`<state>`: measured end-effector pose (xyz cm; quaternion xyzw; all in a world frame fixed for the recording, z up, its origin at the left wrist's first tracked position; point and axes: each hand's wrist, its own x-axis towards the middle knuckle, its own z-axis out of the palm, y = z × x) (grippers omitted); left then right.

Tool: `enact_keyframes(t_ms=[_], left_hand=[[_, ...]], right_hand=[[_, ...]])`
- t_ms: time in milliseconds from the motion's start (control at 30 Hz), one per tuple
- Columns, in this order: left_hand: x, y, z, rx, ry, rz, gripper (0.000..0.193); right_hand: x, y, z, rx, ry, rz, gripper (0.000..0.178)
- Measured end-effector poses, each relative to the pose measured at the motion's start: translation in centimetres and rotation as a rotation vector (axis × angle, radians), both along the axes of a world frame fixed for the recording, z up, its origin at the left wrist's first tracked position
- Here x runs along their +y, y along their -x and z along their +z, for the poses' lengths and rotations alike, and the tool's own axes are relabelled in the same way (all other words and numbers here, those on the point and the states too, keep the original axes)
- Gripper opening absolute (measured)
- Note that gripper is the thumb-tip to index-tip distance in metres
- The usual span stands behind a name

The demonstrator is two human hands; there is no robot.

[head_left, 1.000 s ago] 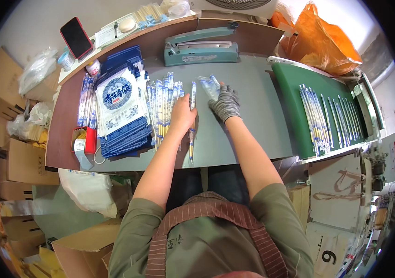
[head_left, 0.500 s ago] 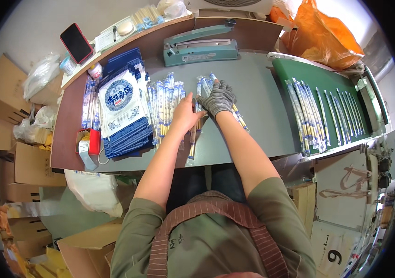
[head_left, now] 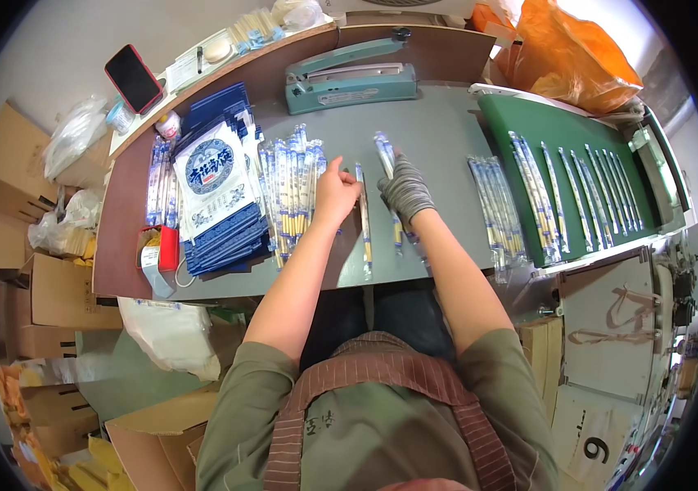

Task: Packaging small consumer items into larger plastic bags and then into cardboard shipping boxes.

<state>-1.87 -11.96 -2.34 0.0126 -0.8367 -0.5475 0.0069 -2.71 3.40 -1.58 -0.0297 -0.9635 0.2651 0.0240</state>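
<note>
My left hand (head_left: 338, 194), bare with thumb and fingers apart, rests beside a single wrapped chopstick packet (head_left: 364, 229), its thumb against the packet's upper part. My right hand (head_left: 408, 193), in a grey striped glove, is closed around a few clear-wrapped chopstick packets (head_left: 384, 150) with blue-and-white ends; the palm hides how many. Left of my left hand lies a thick row of similar packets (head_left: 290, 184). Another bunch of packets (head_left: 496, 204) lies on the grey table, between my right hand and the green conveyor belt.
The green belt (head_left: 521, 114) on the right carries several spaced packets. A teal bag sealer (head_left: 353, 88) stands at the back. Stacked blue-and-white printed bags (head_left: 216, 176), a red box (head_left: 167, 248) and a phone (head_left: 134, 78) are at the left. An orange plastic bag (head_left: 570, 57) sits back right.
My right hand has moved right and slightly lower with packets in it. A bunch of packets now lies on the table beside the belt. One packet is now separate near my left hand.
</note>
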Motion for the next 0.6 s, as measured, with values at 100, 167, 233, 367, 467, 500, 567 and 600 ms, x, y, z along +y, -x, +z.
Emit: enact_keyframes(t_ms=[100,167,233,367,467,500,567,600], left_hand=[[0.9,-0.2,0.0,-0.072,-0.368,0.087,0.062],[1.0,-0.8,0.1,-0.167,-0.778,0.140,0.056],[1.7,-1.6,0.7,-0.074,-0.717,-0.002,0.048],[-0.9,-1.7,3.3,0.670,0.832,0.277,0.044],[-5.3,-1.0,1.4,0.395,0.943,0.243,0.023],[-5.5,-0.8,1.6,0.264,0.936,0.190,0.018],[-5.6,-0.6,1.8,0.368,0.860,0.253,0.017],[-5.3,-0.7,2.6,0.336,0.708,0.275,0.016]], right_hand=[[0.9,-0.4,-0.2,-0.394,0.900,0.014,0.052],[-1.1,-2.6,0.9,-0.279,1.005,0.050,0.040],[0.9,-2.3,0.0,-0.348,1.120,0.070,0.037],[5.9,1.2,-3.7,-0.453,1.376,-0.144,0.015],[2.9,-0.1,-1.6,-0.442,1.499,-0.138,0.018],[2.4,-0.9,-0.6,-0.451,1.588,-0.198,0.018],[2.4,-1.3,-0.7,-0.460,1.680,-0.253,0.018],[2.6,-1.3,-0.9,-0.510,1.709,-0.173,0.019]])
